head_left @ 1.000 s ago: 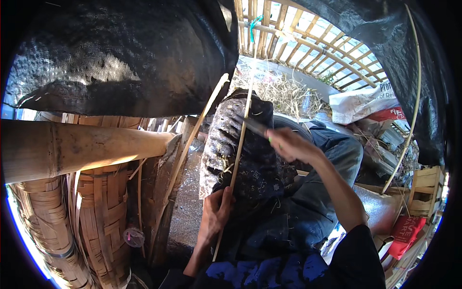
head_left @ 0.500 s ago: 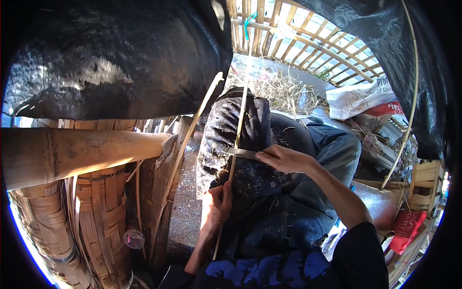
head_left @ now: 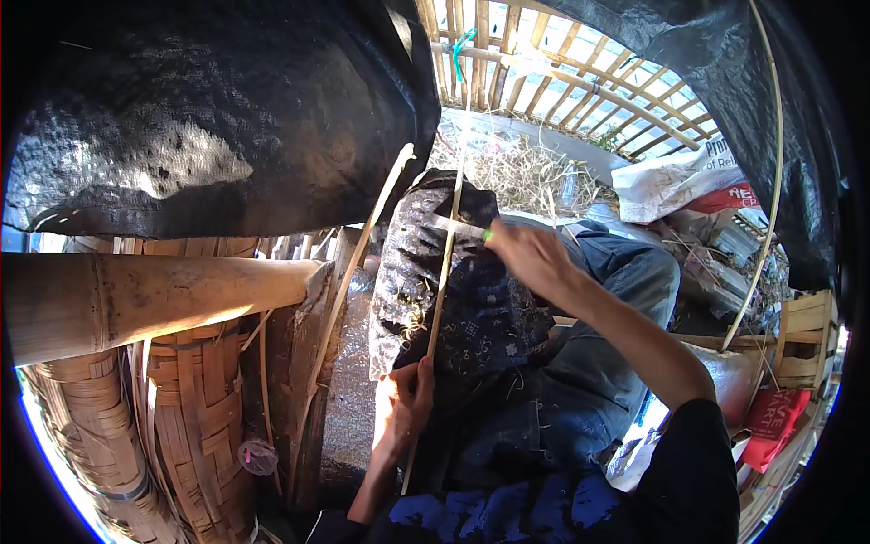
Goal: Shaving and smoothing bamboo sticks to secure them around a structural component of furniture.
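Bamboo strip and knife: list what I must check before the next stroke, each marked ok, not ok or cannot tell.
1. Left grip holds the bamboo strip: ok, thumb along it.
2. Right grip holds the knife: ok, closed at the handle end, though blurred.
3. Left grip out of the blade's way: ok, the knife crosses the strip farther up, apart from those fingers.
4. Patterned cloth behind the strip: ok, spread over the lap.
5. Blade touching the strip: cannot tell; it crosses it in view, but contact is unclear.
6. Cutting edge sound: cannot tell, too blurred.
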`<action>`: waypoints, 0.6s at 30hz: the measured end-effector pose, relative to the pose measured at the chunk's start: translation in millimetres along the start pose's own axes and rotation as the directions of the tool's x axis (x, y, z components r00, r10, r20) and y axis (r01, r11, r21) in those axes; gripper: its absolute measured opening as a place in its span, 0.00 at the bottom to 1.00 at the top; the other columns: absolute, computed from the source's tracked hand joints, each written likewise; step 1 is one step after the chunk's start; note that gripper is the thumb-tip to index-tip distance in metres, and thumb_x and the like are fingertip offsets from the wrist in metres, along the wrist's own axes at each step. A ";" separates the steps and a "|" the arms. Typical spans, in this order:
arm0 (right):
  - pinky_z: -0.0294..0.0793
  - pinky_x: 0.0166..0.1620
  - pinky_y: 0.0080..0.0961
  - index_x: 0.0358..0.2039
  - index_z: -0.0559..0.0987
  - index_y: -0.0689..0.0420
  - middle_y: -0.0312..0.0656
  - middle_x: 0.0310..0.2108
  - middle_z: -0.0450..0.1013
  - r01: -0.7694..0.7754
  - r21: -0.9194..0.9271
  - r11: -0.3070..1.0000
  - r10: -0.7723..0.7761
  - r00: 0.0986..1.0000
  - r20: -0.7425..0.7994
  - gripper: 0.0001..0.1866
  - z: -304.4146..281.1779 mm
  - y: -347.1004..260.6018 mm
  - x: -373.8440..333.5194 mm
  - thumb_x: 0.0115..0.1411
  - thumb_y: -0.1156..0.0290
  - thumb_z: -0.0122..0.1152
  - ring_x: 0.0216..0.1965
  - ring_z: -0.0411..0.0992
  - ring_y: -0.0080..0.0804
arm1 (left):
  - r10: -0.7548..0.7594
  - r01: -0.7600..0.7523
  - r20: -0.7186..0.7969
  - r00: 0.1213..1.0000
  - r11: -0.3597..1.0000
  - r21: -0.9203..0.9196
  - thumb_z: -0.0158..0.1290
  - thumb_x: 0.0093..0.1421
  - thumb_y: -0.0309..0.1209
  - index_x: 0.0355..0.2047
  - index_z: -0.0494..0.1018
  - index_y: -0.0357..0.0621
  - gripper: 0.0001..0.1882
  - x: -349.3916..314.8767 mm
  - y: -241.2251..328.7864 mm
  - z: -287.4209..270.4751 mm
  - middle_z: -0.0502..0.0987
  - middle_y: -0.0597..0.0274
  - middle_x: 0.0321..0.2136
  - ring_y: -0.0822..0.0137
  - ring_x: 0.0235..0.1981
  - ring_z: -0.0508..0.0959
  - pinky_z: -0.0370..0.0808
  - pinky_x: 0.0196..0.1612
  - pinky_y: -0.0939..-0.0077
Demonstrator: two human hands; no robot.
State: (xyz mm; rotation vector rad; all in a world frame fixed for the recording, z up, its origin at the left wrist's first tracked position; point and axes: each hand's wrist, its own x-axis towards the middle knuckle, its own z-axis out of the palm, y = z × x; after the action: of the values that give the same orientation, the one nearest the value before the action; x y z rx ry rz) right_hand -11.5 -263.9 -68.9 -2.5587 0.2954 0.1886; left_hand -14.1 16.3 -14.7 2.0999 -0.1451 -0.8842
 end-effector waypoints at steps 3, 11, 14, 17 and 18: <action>0.56 0.09 0.24 0.38 0.66 0.66 0.39 0.12 0.59 -0.239 0.103 0.966 0.239 0.971 0.004 0.14 -14.5 21.2 23.7 0.65 0.66 0.37 0.09 0.59 0.26 | 0.053 -0.053 0.013 0.999 0.999 -0.006 0.43 0.64 0.41 0.13 0.63 0.40 0.24 -1.1 4.9 -1.3 0.59 0.72 0.09 0.80 0.13 0.58 0.54 0.17 0.79; 0.70 0.29 0.39 0.32 0.66 0.63 0.48 0.21 0.69 0.092 0.086 0.992 -0.083 0.991 -0.105 0.17 -22.4 -10.1 -12.0 0.65 0.60 0.38 0.24 0.72 0.41 | -0.035 0.035 0.041 0.999 0.999 -0.003 0.40 0.64 0.44 0.12 0.62 0.41 0.26 -0.3 24.4 -6.1 0.60 0.71 0.09 0.81 0.13 0.59 0.53 0.16 0.80; 0.68 0.22 0.38 0.30 0.66 0.62 0.49 0.15 0.68 0.106 -0.070 0.992 -0.112 0.991 -0.076 0.13 -6.9 -19.9 -26.4 0.63 0.63 0.44 0.19 0.70 0.46 | -0.090 0.094 0.042 0.995 0.988 -0.123 0.41 0.64 0.44 0.12 0.62 0.42 0.26 0.6 21.5 -4.1 0.60 0.72 0.09 0.80 0.13 0.59 0.53 0.16 0.81; 0.65 0.18 0.41 0.29 0.66 0.61 0.47 0.11 0.66 0.123 -0.074 0.990 -0.127 0.991 -0.051 0.14 -3.3 -19.0 -18.1 0.62 0.62 0.46 0.16 0.69 0.49 | -0.068 0.104 0.151 0.986 0.964 -0.244 0.42 0.64 0.44 0.12 0.61 0.44 0.26 7.1 18.9 -8.4 0.59 0.73 0.09 0.81 0.12 0.58 0.53 0.16 0.82; 0.65 0.18 0.41 0.29 0.66 0.61 0.47 0.11 0.66 0.123 -0.073 0.990 -0.127 0.991 -0.050 0.14 -2.0 -16.8 -15.2 0.62 0.62 0.46 0.16 0.69 0.49 | -0.057 0.102 0.155 0.986 0.948 -0.300 0.42 0.64 0.44 0.11 0.60 0.45 0.25 6.9 17.7 -7.6 0.58 0.73 0.09 0.81 0.12 0.58 0.53 0.16 0.82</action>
State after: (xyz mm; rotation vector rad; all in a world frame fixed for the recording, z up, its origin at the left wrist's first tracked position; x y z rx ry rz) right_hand -21.9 -248.6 -55.8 -2.6447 0.1501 0.0831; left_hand -0.6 7.1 -2.3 1.7624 0.0038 -1.0376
